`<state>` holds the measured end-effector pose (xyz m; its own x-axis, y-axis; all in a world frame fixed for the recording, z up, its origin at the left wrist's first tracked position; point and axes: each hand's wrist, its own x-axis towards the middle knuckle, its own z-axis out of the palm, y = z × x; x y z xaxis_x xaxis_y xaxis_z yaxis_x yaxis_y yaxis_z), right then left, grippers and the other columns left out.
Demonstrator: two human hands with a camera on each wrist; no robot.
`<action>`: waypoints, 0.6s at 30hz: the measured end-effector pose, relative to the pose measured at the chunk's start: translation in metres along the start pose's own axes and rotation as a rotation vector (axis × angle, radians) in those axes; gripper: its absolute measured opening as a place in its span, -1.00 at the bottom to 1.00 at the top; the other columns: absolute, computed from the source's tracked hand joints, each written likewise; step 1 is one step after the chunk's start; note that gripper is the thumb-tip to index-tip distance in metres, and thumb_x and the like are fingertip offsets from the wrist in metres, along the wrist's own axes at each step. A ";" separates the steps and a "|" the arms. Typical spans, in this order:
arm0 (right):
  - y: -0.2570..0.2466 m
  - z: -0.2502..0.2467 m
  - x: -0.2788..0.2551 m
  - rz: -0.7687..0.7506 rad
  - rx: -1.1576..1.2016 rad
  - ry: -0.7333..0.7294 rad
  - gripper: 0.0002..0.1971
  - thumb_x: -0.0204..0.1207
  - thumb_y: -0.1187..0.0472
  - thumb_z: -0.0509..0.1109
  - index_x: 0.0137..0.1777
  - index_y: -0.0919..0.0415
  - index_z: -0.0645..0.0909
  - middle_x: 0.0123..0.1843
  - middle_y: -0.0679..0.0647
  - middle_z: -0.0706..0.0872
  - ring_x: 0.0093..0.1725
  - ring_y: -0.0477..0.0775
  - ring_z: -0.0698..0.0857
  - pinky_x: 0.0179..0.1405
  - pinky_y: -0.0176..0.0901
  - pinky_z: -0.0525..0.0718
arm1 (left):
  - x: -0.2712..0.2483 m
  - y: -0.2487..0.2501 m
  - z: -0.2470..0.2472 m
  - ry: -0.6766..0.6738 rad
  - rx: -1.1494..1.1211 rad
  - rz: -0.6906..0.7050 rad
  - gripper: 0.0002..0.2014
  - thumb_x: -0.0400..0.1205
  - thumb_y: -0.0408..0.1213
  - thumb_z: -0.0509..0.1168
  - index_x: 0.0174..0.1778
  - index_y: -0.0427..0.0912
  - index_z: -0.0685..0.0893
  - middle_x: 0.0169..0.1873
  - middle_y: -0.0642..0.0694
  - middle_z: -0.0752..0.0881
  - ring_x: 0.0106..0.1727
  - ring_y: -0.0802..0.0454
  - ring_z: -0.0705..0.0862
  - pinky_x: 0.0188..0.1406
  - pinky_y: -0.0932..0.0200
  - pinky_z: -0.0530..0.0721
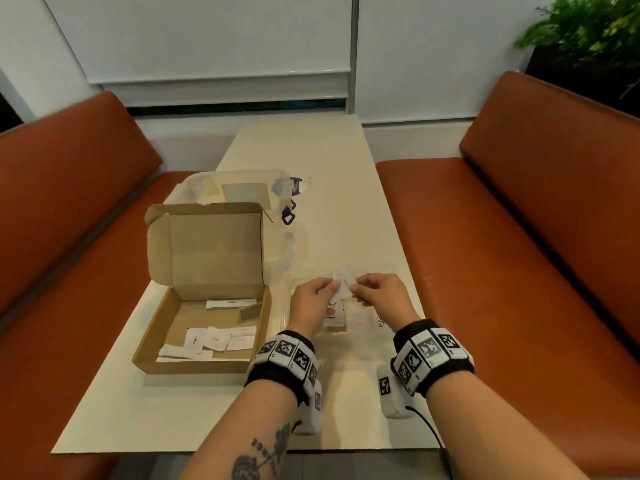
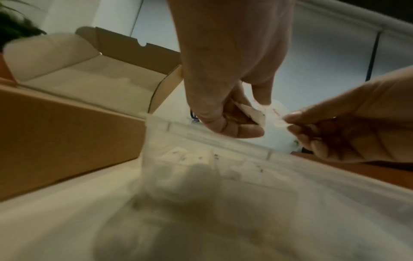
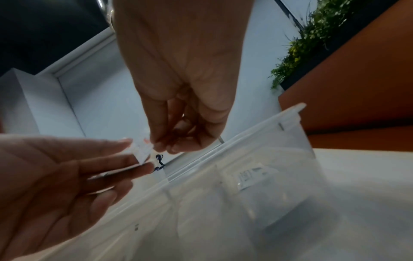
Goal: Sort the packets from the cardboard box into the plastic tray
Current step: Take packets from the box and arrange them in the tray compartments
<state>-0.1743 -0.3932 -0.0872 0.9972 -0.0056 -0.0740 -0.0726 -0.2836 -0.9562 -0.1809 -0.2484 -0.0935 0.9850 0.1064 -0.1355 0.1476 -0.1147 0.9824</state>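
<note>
Up over the clear plastic tray (image 1: 289, 308), just right of the cardboard box (image 1: 204, 332): left hand (image 1: 311, 299) and right hand (image 1: 377, 294), close together, both pinching one small white packet with red print (image 1: 343, 284)
Left thumb and fingertips (image 2: 239, 130) curled narrow on the packet's left edge; right fingertips (image 3: 161, 146) pinched tight on its right edge, remaining fingers tucked
Packet held clear of the tray, touching nothing but fingers
Inside the tray's compartments: a few white packets, blurred, print unreadable
Box lid standing open, far side; more white packets (image 1: 216, 341) scattered on the box floor, mostly along the near edge
Beyond the box, far left on the cream table (image 1: 311, 150): a clear lidded container (image 1: 239, 188) with purple clasps
Orange benches (image 1: 519, 237) on both sides
</note>
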 end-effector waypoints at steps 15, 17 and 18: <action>0.002 -0.019 0.011 -0.017 -0.686 -0.286 -0.94 0.41 0.24 0.54 -0.19 0.23 0.79 -0.31 -0.04 0.69 -0.31 -0.14 0.59 -0.35 -0.40 0.46 | 0.002 -0.025 -0.008 0.152 0.153 0.018 -0.76 0.64 -0.41 0.26 0.14 -0.17 0.76 0.11 -0.09 0.73 -0.17 0.17 0.69 0.08 0.06 0.74; 0.003 -0.015 0.008 0.010 -0.755 -0.318 -0.94 0.41 0.24 0.54 -0.19 0.22 0.79 -0.27 0.02 0.74 -0.33 -0.09 0.63 -0.41 -0.41 0.48 | 0.002 -0.026 -0.008 0.152 0.182 0.012 -0.73 0.64 -0.42 0.23 0.17 -0.15 0.75 0.15 -0.10 0.73 -0.07 0.08 0.72 0.17 0.02 0.70; 0.004 -0.012 0.007 0.013 -0.784 -0.309 -0.94 0.41 0.23 0.53 -0.18 0.22 0.79 -0.22 0.06 0.77 -0.27 -0.04 0.67 -0.35 -0.38 0.53 | 0.003 -0.026 -0.008 0.143 0.194 0.006 -0.72 0.64 -0.42 0.23 0.18 -0.15 0.75 0.17 -0.10 0.73 0.01 0.00 0.73 0.22 0.00 0.67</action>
<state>-0.1678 -0.4060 -0.0881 0.9390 0.2169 -0.2668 0.0618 -0.8697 -0.4897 -0.1830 -0.2368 -0.1186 0.9653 0.2427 -0.0965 0.1698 -0.3023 0.9380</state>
